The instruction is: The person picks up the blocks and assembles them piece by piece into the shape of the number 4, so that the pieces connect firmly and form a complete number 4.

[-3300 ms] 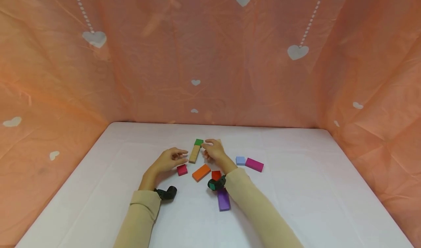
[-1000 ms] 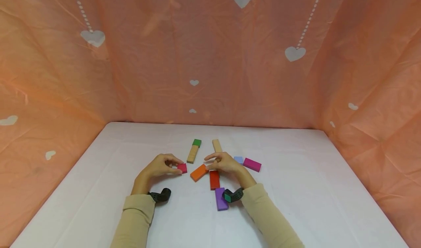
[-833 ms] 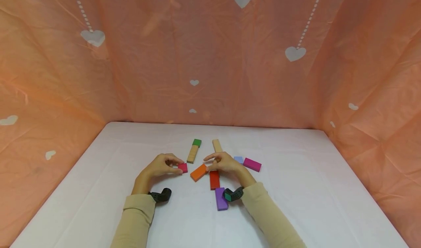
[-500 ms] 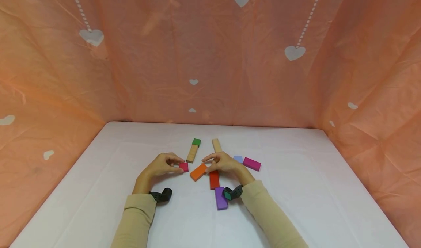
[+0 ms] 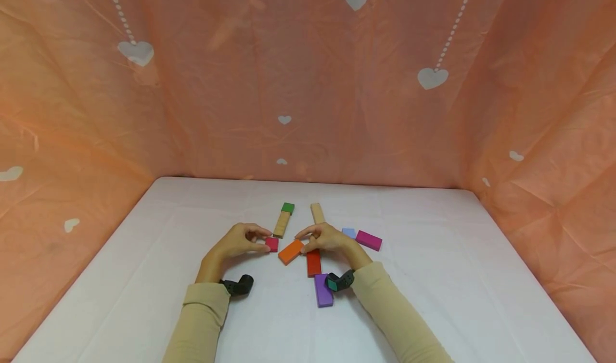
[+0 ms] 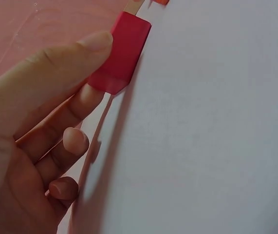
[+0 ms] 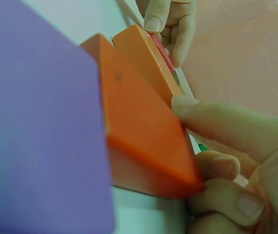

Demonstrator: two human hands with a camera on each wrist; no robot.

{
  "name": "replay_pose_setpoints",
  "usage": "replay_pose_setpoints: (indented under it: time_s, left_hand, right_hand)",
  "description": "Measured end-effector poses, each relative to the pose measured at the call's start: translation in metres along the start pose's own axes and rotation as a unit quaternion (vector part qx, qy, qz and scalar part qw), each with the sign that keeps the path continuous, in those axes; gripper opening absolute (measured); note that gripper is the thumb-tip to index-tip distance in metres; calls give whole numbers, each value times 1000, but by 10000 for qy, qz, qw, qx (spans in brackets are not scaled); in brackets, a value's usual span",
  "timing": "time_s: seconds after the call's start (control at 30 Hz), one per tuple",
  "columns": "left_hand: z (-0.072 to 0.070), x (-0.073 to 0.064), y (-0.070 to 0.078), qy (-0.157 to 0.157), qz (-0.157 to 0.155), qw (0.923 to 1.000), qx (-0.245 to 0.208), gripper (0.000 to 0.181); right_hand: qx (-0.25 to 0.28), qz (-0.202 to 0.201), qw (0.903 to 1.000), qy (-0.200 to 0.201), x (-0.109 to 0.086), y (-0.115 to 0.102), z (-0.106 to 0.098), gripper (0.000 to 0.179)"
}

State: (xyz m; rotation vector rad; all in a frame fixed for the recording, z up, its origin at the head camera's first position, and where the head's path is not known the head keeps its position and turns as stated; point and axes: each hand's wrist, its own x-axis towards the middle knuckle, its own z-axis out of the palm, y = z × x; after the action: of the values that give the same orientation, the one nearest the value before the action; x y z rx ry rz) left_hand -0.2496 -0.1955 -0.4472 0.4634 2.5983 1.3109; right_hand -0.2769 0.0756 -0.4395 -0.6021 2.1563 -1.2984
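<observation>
1 crimson blk (image 5: 271,245) pinched btwn L hand (image 5: 241,240) tips, orange blk (image 5: 291,252) in R hand (image 5: 328,237)

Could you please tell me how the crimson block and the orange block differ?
Colour: the crimson block is pinkish red, while the orange block is bright orange.
Shape: from above, the crimson block looks nearly square, whereas the orange block is clearly longer.
Hand: the left hand pinches the crimson block; the right hand holds the orange block near one end.
Both are plain, flat-faced blocks.
</observation>
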Motion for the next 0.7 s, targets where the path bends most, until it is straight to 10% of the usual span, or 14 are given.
replay_pose_setpoints:
  time_s: [0.7]
  left_hand:
    - [0,1,-1,22,-107,9998,-154,35]
  right_hand:
    - [33,446,9987,228,-1,-5,3,35]
